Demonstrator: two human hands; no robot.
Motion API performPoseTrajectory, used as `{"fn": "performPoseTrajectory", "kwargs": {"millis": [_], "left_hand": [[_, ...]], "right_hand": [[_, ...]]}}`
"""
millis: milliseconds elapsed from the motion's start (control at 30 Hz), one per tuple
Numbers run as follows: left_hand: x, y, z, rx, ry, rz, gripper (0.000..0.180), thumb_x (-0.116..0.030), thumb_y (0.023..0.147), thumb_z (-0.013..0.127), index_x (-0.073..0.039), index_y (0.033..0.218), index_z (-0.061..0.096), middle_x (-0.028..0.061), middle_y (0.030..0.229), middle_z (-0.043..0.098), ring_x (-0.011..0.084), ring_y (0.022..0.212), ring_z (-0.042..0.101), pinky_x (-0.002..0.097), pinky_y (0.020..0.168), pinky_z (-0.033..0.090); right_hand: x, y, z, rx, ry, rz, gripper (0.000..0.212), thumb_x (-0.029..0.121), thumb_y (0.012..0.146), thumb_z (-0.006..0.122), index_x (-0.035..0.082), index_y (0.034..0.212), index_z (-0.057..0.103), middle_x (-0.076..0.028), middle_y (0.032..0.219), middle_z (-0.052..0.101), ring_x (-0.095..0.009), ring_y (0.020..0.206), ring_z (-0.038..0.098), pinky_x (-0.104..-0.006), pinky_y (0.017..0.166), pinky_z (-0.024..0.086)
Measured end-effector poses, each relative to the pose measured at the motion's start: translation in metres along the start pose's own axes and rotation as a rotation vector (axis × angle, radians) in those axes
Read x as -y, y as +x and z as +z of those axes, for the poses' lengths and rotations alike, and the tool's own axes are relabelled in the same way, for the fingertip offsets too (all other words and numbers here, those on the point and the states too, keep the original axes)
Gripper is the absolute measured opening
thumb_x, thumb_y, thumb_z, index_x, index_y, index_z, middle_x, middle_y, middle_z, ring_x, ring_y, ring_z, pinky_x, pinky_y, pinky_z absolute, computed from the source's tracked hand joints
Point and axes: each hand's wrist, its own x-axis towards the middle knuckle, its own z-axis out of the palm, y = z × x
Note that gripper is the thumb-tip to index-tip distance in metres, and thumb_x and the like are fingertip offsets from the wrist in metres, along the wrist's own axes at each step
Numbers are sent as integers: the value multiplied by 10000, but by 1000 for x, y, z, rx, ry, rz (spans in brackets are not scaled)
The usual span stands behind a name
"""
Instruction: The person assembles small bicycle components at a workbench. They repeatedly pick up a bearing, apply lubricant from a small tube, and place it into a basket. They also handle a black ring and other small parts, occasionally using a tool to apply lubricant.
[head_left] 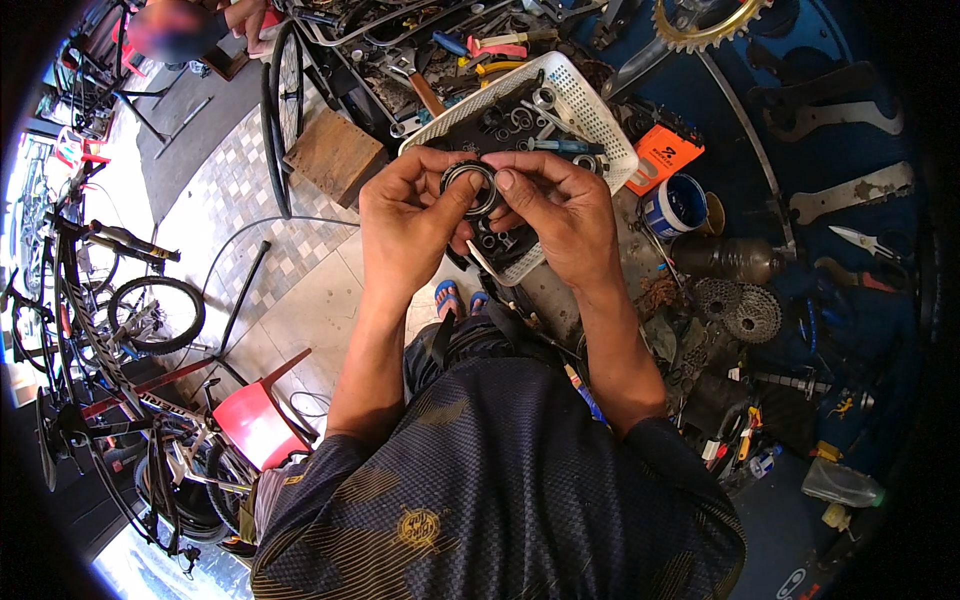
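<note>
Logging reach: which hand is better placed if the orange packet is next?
Right hand, likely: it's nearer the orange packet, which lies to its right. Left hand is farther off. Both hold the ring, so one must let go.

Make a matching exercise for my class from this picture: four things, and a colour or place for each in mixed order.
Things
1. Ring
2. Basket
3. Chair, lower left
4. Chainring

Colours and places
A. Red
B. Gold
C. Between left hand and right hand
D. White

Pairs: 1-C, 2-D, 3-A, 4-B
</note>
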Motion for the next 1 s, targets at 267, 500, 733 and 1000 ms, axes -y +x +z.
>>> {"fn": "performPoseTrajectory", "kwargs": {"millis": [267,500,733,1000], "left_hand": [[-2,0,1,-11,-1,16,128,-28,941,728,46,1038,689,30,688,664,49,491,573,196,408,421],[-3,-2,4,-36,4,13,126,-29,934,736,50,1026,703,34,690,666,53,485,573,197,406,420],[-4,-6,8,-76,68,31,129,-35,933,740,46,1029,710,23,679,663,48,488,571,194,414,419],[-1,-12,14,-144,118,138,121,-35,940,734,50,1013,687,52,699,674,76,512,596,216,437,441]], "right_hand": [[4,0,0,-9,-31,-4,235,141,1014,658,-26,1173,704,-54,886,729,-76,738,678,-240,669,595],[5,0,-1,-30,-59,-14,231,145,1004,673,-13,1167,716,-45,884,728,-70,743,678,-232,659,599],[3,-1,-3,-13,-30,-14,227,134,1004,667,-11,1172,711,-46,918,725,-72,788,681,-236,675,611],[-4,-10,-5,58,28,68,274,56,982,669,-32,1239,639,-63,1005,713,-99,890,683,-266,796,602]]}}
